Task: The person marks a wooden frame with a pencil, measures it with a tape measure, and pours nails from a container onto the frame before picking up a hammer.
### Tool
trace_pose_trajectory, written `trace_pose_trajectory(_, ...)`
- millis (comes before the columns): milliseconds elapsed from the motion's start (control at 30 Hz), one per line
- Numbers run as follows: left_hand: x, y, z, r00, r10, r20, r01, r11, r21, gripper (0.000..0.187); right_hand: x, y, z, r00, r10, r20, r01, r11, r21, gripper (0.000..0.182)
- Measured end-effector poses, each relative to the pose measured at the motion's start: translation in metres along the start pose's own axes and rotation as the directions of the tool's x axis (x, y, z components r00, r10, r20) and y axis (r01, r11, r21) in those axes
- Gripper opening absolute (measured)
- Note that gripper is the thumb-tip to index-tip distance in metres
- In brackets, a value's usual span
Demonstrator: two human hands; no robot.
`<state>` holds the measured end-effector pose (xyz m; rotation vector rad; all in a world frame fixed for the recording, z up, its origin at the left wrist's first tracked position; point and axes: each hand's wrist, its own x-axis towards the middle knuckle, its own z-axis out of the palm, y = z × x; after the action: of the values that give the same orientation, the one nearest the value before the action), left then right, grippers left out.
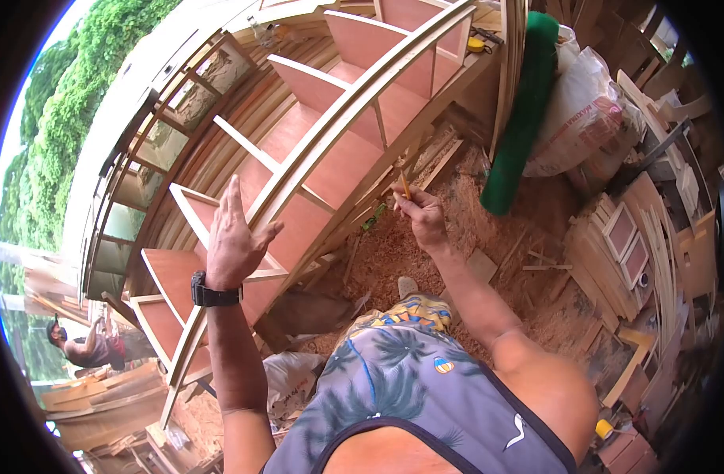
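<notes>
My left hand point(237, 237), with a black watch point(216, 291) at the wrist, is raised with its fingers stretched out beside the curved wooden rail point(330, 126) of a boat-like frame. Nothing shows in its grasp. To the right of the frame, my right hand point(419, 215) pinches a thin yellow pencil point(406, 186), which points upward. Reddish plywood panels point(342, 167) and pale dividers form compartments along the rail.
A green roll point(521, 114) leans beside white sacks point(583, 114) at the upper right. Wood shavings point(488, 233) cover the ground. Stacked boards point(587, 272) lie at the right. A yellow tape measure point(476, 44) rests near the frame's top. Another person point(97, 344) is at the far left.
</notes>
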<state>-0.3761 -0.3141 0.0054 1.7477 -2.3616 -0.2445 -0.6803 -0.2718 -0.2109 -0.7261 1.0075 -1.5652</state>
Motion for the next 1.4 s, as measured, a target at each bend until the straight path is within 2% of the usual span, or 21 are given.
trace_pose_trajectory(100, 0.036, 0.022, -0.009, 0.993, 0.107, -0.054, -0.107, 0.994, 0.003, 0.107, -0.010, -0.008, -0.023, 0.999, 0.011, -0.043, -0.012, 0.999, -0.033, 0.022)
trace_pose_trajectory(167, 0.065, 0.041, -0.002, 0.995, 0.097, -0.032, -0.098, 0.995, -0.025, 0.111, -0.019, -0.008, -0.033, 0.998, 0.020, -0.066, -0.023, 0.999, -0.042, 0.023)
trace_pose_trajectory(233, 0.094, 0.061, 0.014, 0.980, 0.193, -0.043, -0.194, 0.981, -0.030, 0.112, -0.028, -0.007, -0.038, 0.993, 0.051, -0.109, -0.061, 0.994, -0.093, 0.023)
trace_pose_trajectory(367, 0.135, 0.091, 0.047, 0.984, 0.177, -0.038, -0.177, 0.984, -0.005, 0.110, -0.041, -0.007, -0.037, 0.986, 0.102, -0.128, -0.110, 0.993, -0.053, 0.022)
trace_pose_trajectory(433, 0.144, 0.101, 0.055, 0.995, 0.081, 0.064, -0.074, 0.992, -0.106, 0.110, -0.044, -0.007, -0.040, 0.989, 0.096, -0.114, -0.100, 0.995, -0.029, 0.023)
trace_pose_trajectory(567, 0.139, 0.112, 0.063, 0.995, 0.070, 0.064, -0.066, 0.996, -0.061, 0.099, -0.046, -0.002, -0.051, 0.988, 0.085, -0.127, -0.096, 0.992, -0.083, 0.024)
trace_pose_trajectory(600, 0.139, 0.110, 0.067, 0.994, 0.111, -0.016, -0.111, 0.993, -0.037, 0.085, -0.047, 0.000, -0.054, 0.989, 0.082, -0.124, -0.096, 0.989, -0.115, 0.024)
trace_pose_trajectory(633, 0.139, 0.108, 0.071, 0.994, 0.110, -0.011, -0.111, 0.993, -0.038, 0.085, -0.048, 0.002, -0.056, 0.988, 0.086, -0.127, -0.100, 0.988, -0.115, 0.024)
trace_pose_trajectory(700, 0.139, 0.107, 0.074, 0.992, 0.095, -0.082, -0.100, 0.992, -0.072, 0.071, -0.047, 0.004, -0.056, 0.987, 0.094, -0.133, -0.107, 0.990, -0.094, 0.024)
trace_pose_trajectory(733, 0.139, 0.108, 0.074, 0.993, 0.089, -0.082, -0.095, 0.993, -0.073, 0.071, -0.045, 0.003, -0.055, 0.987, 0.097, -0.129, -0.110, 0.989, -0.096, 0.024)
trace_pose_trajectory(800, 0.138, 0.110, 0.074, 0.995, 0.053, -0.088, -0.058, 0.997, -0.056, 0.057, -0.043, 0.003, -0.053, 0.987, 0.108, -0.121, -0.120, 0.988, -0.093, 0.024)
trace_pose_trajectory(933, 0.138, 0.107, 0.079, 0.990, 0.084, -0.109, -0.092, 0.994, -0.066, 0.046, -0.031, 0.010, -0.041, 0.987, 0.127, -0.100, -0.140, 0.982, -0.130, 0.025)
trace_pose_trajectory(1000, 0.139, 0.107, 0.080, 0.990, 0.081, -0.112, -0.089, 0.994, -0.067, 0.046, -0.023, 0.010, -0.033, 0.981, 0.174, -0.088, -0.187, 0.968, -0.165, 0.027)
trace_pose_trajectory(1100, 0.138, 0.105, 0.082, 0.986, 0.095, -0.135, -0.105, 0.992, -0.068, 0.042, -0.005, 0.012, -0.015, 0.987, 0.145, -0.074, -0.158, 0.961, -0.229, 0.030)
trace_pose_trajectory(1133, 0.138, 0.105, 0.084, 0.979, 0.125, -0.160, -0.135, 0.990, -0.050, 0.036, 0.006, 0.015, -0.011, 0.994, 0.102, -0.036, -0.109, 0.930, -0.352, 0.033)
trace_pose_trajectory(1167, 0.140, 0.104, 0.084, 0.970, 0.157, -0.185, -0.165, 0.986, -0.031, 0.030, 0.019, 0.017, -0.009, 0.994, 0.103, -0.032, -0.107, 0.929, -0.355, 0.033)
trace_pose_trajectory(1233, 0.140, 0.104, 0.083, 0.977, 0.138, -0.163, -0.147, 0.988, -0.045, 0.034, 0.043, 0.007, 0.012, 1.000, 0.000, 0.007, 0.002, 0.953, -0.303, 0.036)
trace_pose_trajectory(1267, 0.141, 0.104, 0.083, 0.983, 0.124, -0.137, -0.133, 0.990, -0.056, 0.037, 0.057, 0.001, 0.021, 1.000, 0.001, 0.007, 0.002, 0.953, -0.304, 0.036)
trace_pose_trajectory(1333, 0.139, 0.107, 0.081, 0.985, 0.113, -0.127, -0.121, 0.991, -0.054, 0.037, 0.082, -0.009, 0.037, 0.993, 0.042, 0.114, 0.006, 0.922, -0.387, 0.028)
trace_pose_trajectory(1400, 0.140, 0.107, 0.080, 0.987, 0.108, -0.120, -0.114, 0.992, -0.050, 0.037, 0.099, -0.015, 0.060, 0.994, 0.056, 0.093, -0.024, 0.948, -0.318, 0.023)
